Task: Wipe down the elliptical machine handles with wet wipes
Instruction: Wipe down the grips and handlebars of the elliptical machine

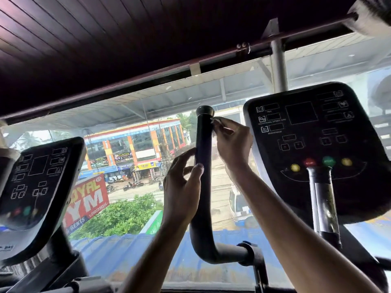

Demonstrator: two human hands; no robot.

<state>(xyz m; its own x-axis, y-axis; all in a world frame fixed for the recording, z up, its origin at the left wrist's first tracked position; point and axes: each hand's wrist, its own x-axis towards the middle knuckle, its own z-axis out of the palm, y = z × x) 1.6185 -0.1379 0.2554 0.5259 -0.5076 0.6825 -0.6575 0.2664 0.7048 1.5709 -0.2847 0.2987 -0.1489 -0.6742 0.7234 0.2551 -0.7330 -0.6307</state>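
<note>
A black elliptical handle rises upright in the middle of the view, capped at the top and bending right at its base. My right hand pinches a small white wet wipe against the handle's right side, just under the cap. My left hand holds the handle lower down from the left, thumb across its front and fingers loosely curled behind it.
The black console of this machine stands right of the handle, with a metal post in front of it. A neighbouring machine's console is at the left. A large window behind looks onto a street.
</note>
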